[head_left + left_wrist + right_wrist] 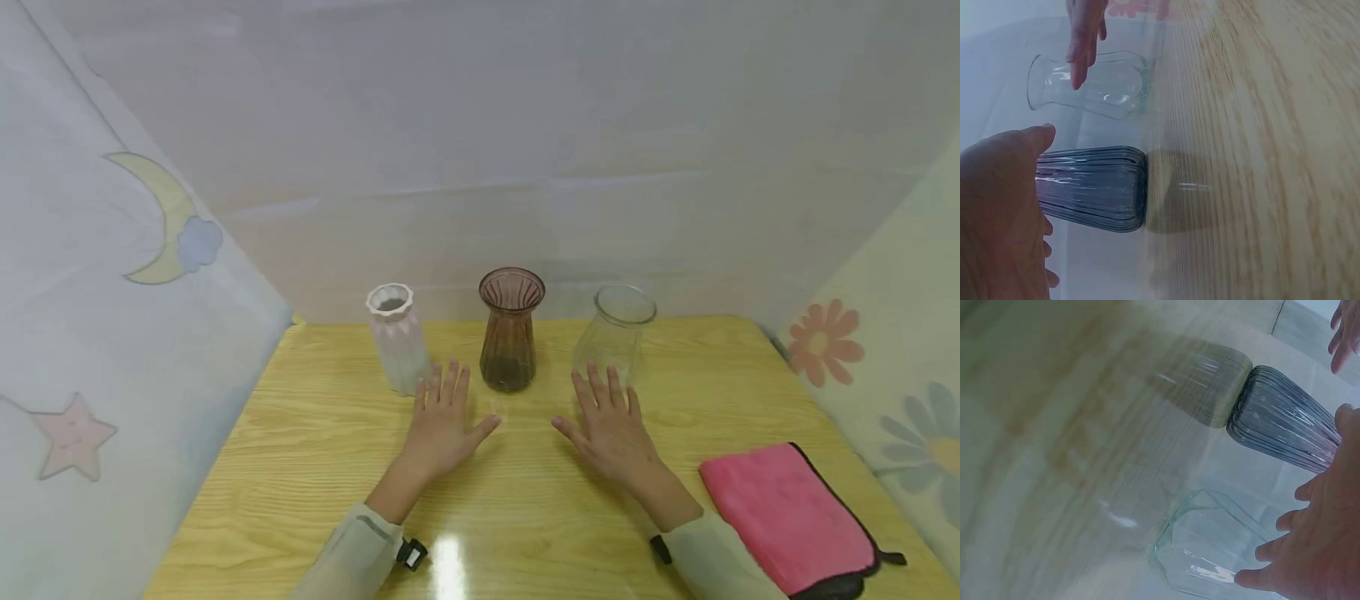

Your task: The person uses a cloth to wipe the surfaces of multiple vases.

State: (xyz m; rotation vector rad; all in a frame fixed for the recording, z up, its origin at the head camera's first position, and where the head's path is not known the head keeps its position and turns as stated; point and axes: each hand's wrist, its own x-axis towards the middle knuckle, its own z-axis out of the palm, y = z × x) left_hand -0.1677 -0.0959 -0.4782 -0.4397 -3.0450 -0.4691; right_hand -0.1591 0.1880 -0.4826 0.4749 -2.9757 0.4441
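Across the far side of the yellow wood-grain table (322, 450): three vases stand upright in a row, apart from one another.
Left end of the row: opaque pink-and-white fluted vase (401, 354) with a scalloped rim.
Middle of the row: see-through purplish-brown ribbed glass vase (508, 354), flared at the mouth.
Right end of the row: colourless clear glass vase (600, 342), broader at the base than at the neck.
Left hand (442, 429): fingers straight and spread, grasping nothing; fingertips beside the pink-and-white vase's foot, contact impossible to tell.
Right hand (615, 433): likewise spread and grasping nothing; fingertips overlap the clear vase's lower part in the head view, so touching or merely near cannot be told.
Vase spacing: the gaps probably keep the vases from knocking together and leave room for fingers around each.
Folded bright-pink cloth (787, 512) with dark edging: lies near the table's right edge, likely to stay within reach yet out of the way.
Brands and writing: none legible on vases or cloth.
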